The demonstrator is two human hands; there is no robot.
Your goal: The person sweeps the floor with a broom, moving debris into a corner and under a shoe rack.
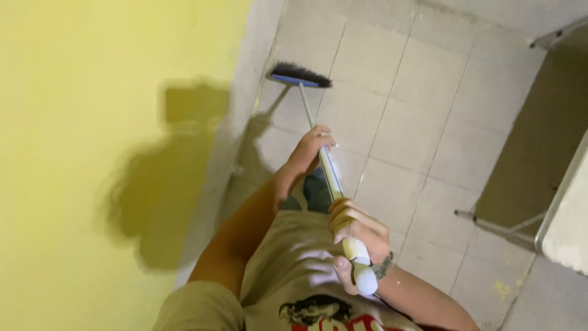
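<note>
Yellow wall (73, 122) fills the left side, and your dark shadow (165, 184) lies on it, blurry at the edges. You hold one broom (318, 132). Its head (300, 75), with black bristles and a blue back, rests on the pale floor tiles (416, 79) close to the bottom of the wall. Its long thin stick runs up toward you.

Your left hand (311, 147) is closed around the middle of the stick. Your right hand (358, 236) is closed around the white grip at the top end, with the thumb along it. Your fingers hide part of the stick in both spots.

Your shirt (294, 263) is tan, with a picture in black and red on the front. The bottom edge cuts it off, so you cannot make out what the picture is.

On the right stands one table (566, 208) with thin metal legs. Only a corner shows, and the space under it is dark.
</note>
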